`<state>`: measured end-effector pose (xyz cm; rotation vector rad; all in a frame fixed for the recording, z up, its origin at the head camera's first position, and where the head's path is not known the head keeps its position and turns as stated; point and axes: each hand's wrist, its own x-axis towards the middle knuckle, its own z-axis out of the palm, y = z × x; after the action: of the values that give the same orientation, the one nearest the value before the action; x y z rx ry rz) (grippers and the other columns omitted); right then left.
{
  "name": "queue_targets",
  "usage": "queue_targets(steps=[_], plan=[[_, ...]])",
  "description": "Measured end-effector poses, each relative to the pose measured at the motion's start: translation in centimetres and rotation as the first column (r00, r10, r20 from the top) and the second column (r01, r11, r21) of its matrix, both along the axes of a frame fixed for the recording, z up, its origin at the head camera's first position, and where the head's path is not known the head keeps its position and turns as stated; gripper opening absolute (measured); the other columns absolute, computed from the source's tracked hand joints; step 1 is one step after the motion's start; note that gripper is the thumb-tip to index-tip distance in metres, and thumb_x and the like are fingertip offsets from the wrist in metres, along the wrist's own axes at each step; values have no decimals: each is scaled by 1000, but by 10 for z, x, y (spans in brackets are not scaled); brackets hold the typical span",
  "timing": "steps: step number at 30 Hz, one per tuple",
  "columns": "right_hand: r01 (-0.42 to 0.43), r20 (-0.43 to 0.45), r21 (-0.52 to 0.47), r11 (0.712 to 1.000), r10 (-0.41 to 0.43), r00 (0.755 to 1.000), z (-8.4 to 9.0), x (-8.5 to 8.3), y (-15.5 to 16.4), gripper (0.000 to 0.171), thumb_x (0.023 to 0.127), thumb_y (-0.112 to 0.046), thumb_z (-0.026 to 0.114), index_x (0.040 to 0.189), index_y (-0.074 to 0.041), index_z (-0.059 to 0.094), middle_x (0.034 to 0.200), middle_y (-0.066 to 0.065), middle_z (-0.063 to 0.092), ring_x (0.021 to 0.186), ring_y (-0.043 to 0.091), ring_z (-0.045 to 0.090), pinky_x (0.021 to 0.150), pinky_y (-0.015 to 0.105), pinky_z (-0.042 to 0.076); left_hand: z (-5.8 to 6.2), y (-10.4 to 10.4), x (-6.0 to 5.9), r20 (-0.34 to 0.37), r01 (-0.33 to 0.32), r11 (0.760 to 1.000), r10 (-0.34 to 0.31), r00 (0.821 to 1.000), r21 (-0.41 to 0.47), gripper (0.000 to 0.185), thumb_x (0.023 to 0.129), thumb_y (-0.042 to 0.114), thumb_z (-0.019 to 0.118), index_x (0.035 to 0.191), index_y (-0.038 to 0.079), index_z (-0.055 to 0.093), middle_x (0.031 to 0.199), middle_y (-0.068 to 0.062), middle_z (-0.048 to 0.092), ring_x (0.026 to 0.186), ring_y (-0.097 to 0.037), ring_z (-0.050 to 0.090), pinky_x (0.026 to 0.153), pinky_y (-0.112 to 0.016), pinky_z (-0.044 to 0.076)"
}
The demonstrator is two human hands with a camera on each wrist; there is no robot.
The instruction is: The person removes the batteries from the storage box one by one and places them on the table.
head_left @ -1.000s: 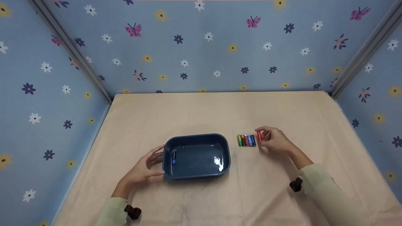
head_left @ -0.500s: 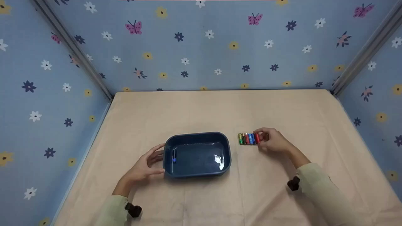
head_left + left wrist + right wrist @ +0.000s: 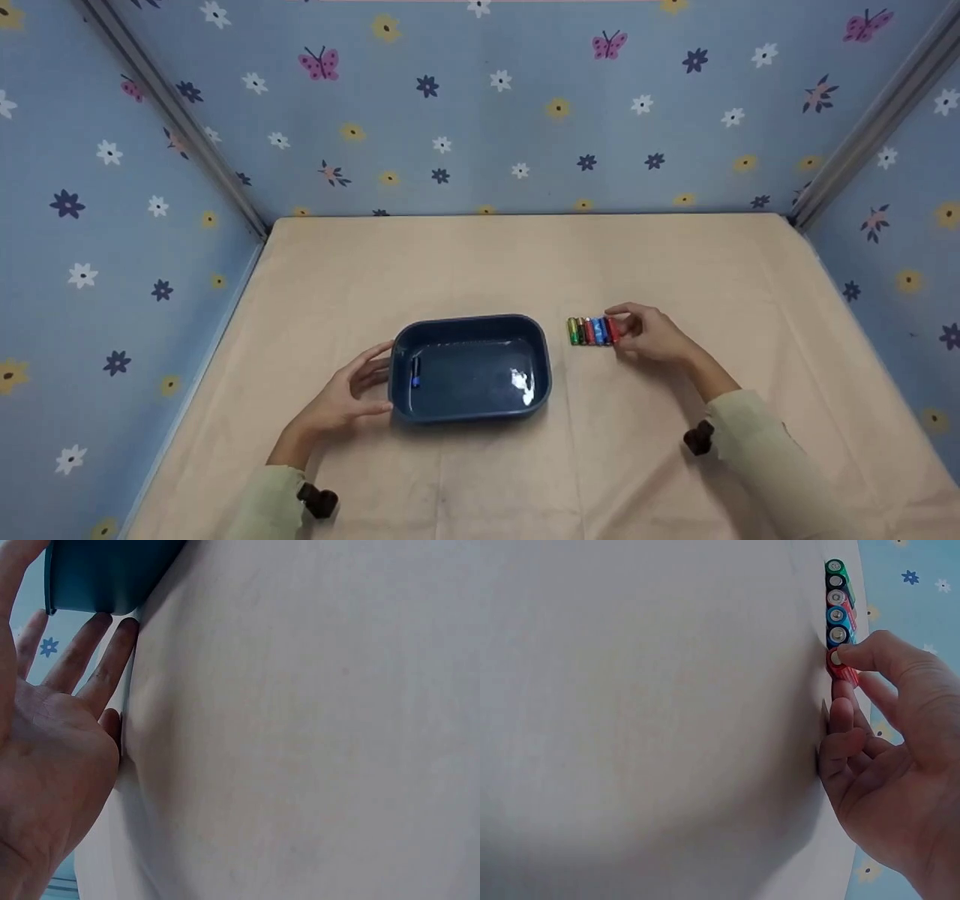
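A dark blue rectangular dish (image 3: 472, 418) lies on the table, and one dark battery with a blue end (image 3: 415, 373) is inside near its left wall. My left hand (image 3: 341, 401) touches the dish's left side with extended fingers, which the left wrist view shows spread beside the dish wall (image 3: 105, 577). To the right of the dish, several coloured batteries (image 3: 585, 331) lie side by side in a row. At the row's right end my right hand (image 3: 656, 337) pinches a red battery (image 3: 835, 658) by its ends. This battery sits against the dark blue one beside it.
A beige cloth (image 3: 502, 487) covers the table, with creases towards the front right. Blue flowered panels (image 3: 480, 112) enclose the back and both sides, with grey metal posts (image 3: 180, 120) at the corners.
My right hand has brought the red battery leftward, from just apart to the right end of the row. The left hand stays at the dish. The head view has shifted slightly.
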<state>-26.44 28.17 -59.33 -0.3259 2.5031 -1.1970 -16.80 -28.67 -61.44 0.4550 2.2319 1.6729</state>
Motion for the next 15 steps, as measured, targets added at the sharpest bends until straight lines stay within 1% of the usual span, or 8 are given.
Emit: queue_targets(steps=[3, 5, 9, 12, 15], plan=[[5, 4, -4, 1000, -5, 1000, 0, 1, 0, 62, 95, 3, 77, 155, 3, 62, 117, 23, 69, 97, 22, 58, 75, 23, 49, 0, 0, 0, 9, -3, 1000, 3, 1000, -4, 103, 94, 9, 91, 179, 18, 32, 176, -24, 49, 162, -51, 49, 120, -11, 44], [10, -10, -2, 1000, -10, 1000, 0, 1, 0, 61, 94, 2, 77, 154, 2, 63, 116, 22, 69, 97, 22, 58, 75, 24, 49, 1, 0, 0, 15, -6, 1000, 6, 1000, -8, 103, 95, 10, 91, 179, 19, 32, 177, -23, 49, 163, -50, 49, 121, -11, 44], [17, -47, 17, 1000, -16, 999, 2, 1, 1, 64, 94, -5, 82, 155, 0, 62, 116, 21, 70, 100, 22, 60, 82, 25, 50, 1, 0, 0, 18, -7, 1000, 7, 1000, -21, 104, 95, 12, 92, 179, 20, 31, 177, -22, 49, 162, -49, 50, 121, -12, 44], [17, -50, 40, 999, -15, 999, 8, 1, 2, 67, 97, -15, 84, 159, -3, 59, 119, 19, 71, 104, 22, 63, 89, 29, 51, 2, 0, 0, 21, -3, 1000, 4, 1000, -15, 104, 94, 10, 92, 179, 18, 31, 176, -23, 49, 162, -49, 50, 121, -12, 45], [7, -49, 59, 998, -4, 999, 19, -1, 4, 68, 101, -21, 80, 161, -3, 56, 119, 19, 71, 104, 23, 64, 89, 32, 51, 2, -1, 0, 16, 2, 1000, -2, 1000, -3, 104, 94, 7, 91, 179, 15, 31, 175, -25, 50, 161, -49, 50, 121, -12, 45]])
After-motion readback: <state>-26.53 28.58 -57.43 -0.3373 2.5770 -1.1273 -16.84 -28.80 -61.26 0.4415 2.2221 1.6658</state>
